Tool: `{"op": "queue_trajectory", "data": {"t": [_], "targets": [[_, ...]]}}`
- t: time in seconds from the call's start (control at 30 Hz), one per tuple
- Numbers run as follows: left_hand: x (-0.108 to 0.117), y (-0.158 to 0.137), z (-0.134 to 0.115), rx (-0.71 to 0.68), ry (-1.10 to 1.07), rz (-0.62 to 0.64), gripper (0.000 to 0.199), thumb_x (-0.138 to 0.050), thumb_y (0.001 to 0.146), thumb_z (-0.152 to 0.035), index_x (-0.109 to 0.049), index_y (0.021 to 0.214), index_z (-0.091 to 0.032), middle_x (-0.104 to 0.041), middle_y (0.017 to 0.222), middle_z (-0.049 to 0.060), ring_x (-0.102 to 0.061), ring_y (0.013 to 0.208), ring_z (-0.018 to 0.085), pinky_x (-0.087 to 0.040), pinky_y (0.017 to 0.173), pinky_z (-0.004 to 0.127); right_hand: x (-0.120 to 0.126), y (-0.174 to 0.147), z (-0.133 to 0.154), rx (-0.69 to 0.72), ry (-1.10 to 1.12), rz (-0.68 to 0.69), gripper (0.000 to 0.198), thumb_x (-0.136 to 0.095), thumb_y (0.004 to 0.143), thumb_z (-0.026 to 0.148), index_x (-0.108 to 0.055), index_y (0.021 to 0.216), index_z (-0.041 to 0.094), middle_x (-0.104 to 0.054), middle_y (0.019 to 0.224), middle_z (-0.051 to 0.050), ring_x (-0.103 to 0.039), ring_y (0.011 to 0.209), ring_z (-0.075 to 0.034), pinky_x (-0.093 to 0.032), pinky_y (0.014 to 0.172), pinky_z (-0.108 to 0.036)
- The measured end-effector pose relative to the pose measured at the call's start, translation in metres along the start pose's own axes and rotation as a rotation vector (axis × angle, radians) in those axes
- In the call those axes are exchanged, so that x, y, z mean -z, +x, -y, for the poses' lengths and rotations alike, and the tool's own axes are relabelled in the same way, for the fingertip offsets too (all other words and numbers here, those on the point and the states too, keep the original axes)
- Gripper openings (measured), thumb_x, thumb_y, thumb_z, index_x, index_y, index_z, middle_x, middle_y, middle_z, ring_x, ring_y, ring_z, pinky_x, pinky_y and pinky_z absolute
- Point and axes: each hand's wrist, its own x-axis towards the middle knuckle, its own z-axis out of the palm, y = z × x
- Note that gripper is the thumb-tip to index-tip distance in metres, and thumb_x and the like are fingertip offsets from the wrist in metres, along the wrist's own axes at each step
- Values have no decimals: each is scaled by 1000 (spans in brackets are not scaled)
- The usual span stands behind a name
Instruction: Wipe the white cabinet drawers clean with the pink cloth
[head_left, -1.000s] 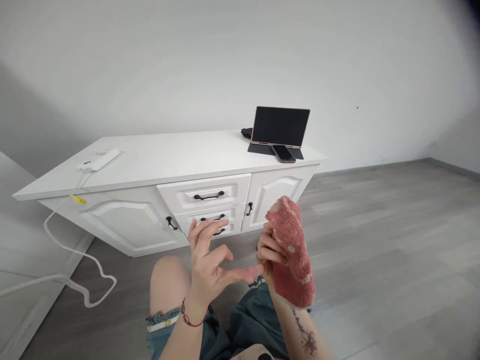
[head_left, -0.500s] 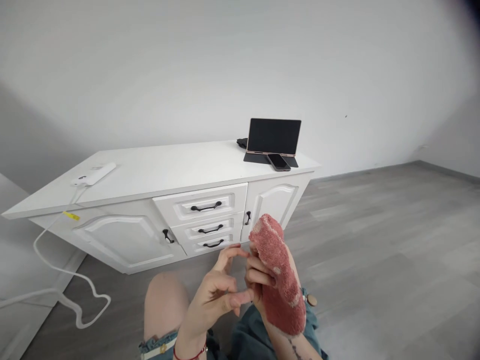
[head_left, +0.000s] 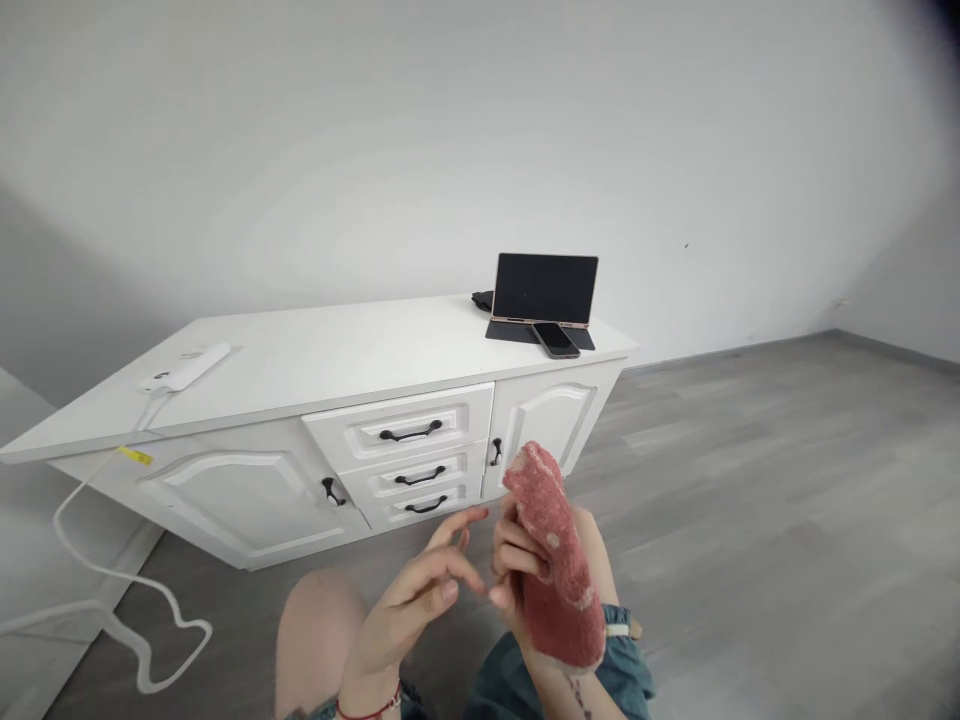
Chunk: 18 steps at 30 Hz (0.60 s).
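Observation:
A fuzzy pinkish-red sock (head_left: 559, 560) with pale spots hangs upright over my right hand (head_left: 519, 562), whose fingers curl around its left edge. The sock covers the back of that hand and part of the wrist. Just to the left, my left hand (head_left: 420, 595) is empty, its fingers apart and pointing toward the sock. A small gap separates the two hands. Both are held above my lap, between my bare knees.
Ahead stands a white cabinet (head_left: 360, 345) with drawers and doors. On it are a propped-up tablet (head_left: 545, 288), a phone (head_left: 556, 340), a dark item (head_left: 482, 300) behind the tablet, and a white power strip (head_left: 187, 368). Its cable (head_left: 112, 575) dangles at the left.
My left hand has drawn a little to the left, away from my right hand. My right hand keeps its hold on the sock. The cabinet sits slightly lower in view.

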Motion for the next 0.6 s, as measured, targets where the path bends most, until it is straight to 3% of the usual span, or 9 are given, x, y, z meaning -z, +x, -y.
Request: {"op": "queue_trajectory", "data": {"t": [0.1, 0.2, 0.27, 0.33, 0.43, 0.53, 0.6], "targets": [[6, 10, 1, 41, -62, -60, 31, -50, 92, -40, -76, 87, -23, -44, 152, 7, -18, 148, 30, -14, 120, 46, 14, 9, -7, 41, 73, 28, 25, -52, 85, 49, -56, 103, 32, -46, 66, 6, -36, 52, -10, -49, 63, -29], [21, 26, 8, 82, -165, -193, 32, -57, 88, -44, -74, 104, -23, -42, 153, 9, -21, 147, 30, -23, 117, 43, 23, 15, -7, 63, 122, 51, 24, -52, 86, 50, -55, 95, 28, -42, 64, 8, -32, 52, -8, -48, 59, -24], [39, 41, 19, 153, -240, -408, 31, -62, 85, -42, -72, 109, -25, -51, 146, 10, -32, 143, 28, -31, 112, 40, 29, 16, -3, 66, 201, 98, 22, -54, 85, 49, -53, 88, 26, -42, 64, 9, -31, 51, -7, -46, 56, -19], [61, 59, 33, 251, -279, -697, 21, -70, 80, -33, -73, 99, -23, -63, 129, 11, -48, 130, 24, -38, 104, 34, 37, 14, 2, 56, 345, 153, 23, -56, 83, 45, -48, 81, 24, -44, 66, 10, -33, 52, -5, -46, 55, -14], [98, 88, 53, 426, -459, -1043, 3, -67, 80, -16, -68, 80, -19, -70, 91, 6, -65, 86, 14, -47, 85, 28, 50, 5, 3, -65, 524, 79, 31, -61, 82, 43, -41, 72, 22, -47, 68, 9, -40, 55, -3, -45, 55, -9], [125, 113, 62, 498, -566, -1084, 9, -62, 82, -12, -62, 74, -17, -65, 75, 4, -63, 68, 12, -49, 75, 27, 57, -8, -3, -239, 472, -63, 36, -65, 79, 47, -42, 67, 22, -45, 63, 6, -42, 54, -5, -45, 50, -12], [134, 127, 64, 513, -576, -1066, 10, -61, 83, -13, -61, 74, -16, -64, 73, 5, -63, 66, 13, -49, 73, 28, 57, -12, -3, -242, 254, -100, 37, -64, 79, 54, -47, 66, 24, -43, 59, 5, -41, 51, -8, -44, 46, -16]]}}
